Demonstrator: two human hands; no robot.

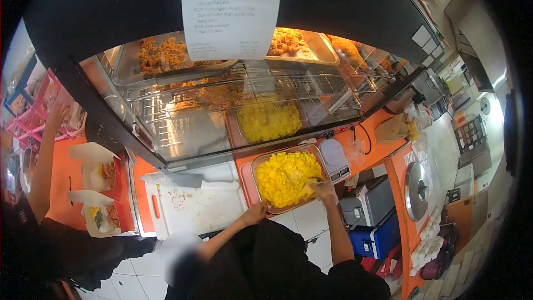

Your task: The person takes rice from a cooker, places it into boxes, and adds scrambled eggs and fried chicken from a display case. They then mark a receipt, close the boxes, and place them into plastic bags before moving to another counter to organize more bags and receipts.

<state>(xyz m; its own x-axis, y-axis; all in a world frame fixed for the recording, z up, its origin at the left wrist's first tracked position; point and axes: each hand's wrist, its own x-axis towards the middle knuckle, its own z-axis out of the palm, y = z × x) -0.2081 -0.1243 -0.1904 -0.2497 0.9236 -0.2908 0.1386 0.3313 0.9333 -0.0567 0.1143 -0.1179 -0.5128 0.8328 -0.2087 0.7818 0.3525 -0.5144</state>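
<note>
A metal tray (256, 173) heaped with yellow scrambled egg (288, 175) sits on the counter below the display warmer. My left hand (255, 214) is closed on the tray's near left corner. At the right side of the egg is my right hand (325, 190), apparently in a clear plastic glove. Its fingers are bent down at the egg, and what they hold is too small to make out. Left of the tray lies a white cutting board (194, 211) with crumbs, and a large knife (186, 180) rests along its far edge.
The glass-fronted warmer (194, 116) with fried food stands just ahead. A small scale (335, 155) is right of the tray. At left are two open food boxes (100, 214) and a co-worker's arm (44, 161) reaching to pink baskets (47, 103). A blue cooler (375, 239) stands at lower right.
</note>
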